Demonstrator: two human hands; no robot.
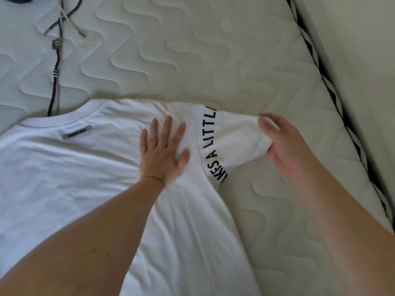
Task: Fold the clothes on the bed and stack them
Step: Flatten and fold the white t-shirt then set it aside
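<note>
A white T-shirt [70, 171] lies spread flat on the quilted mattress [192, 50], its collar toward the far side and a grey label below the collar. Black lettering runs along the right shoulder seam. My left hand [162, 150] presses flat on the shoulder area, fingers straight and spread. My right hand [282, 142] pinches the end of the right sleeve [237, 137], which is lifted slightly off the bed.
Dark and light drawstrings [56, 67] with a small bead trail from a dark garment at the top left corner. The mattress's right edge [342, 116], piped in black and white, runs diagonally beside a pale surface at the right.
</note>
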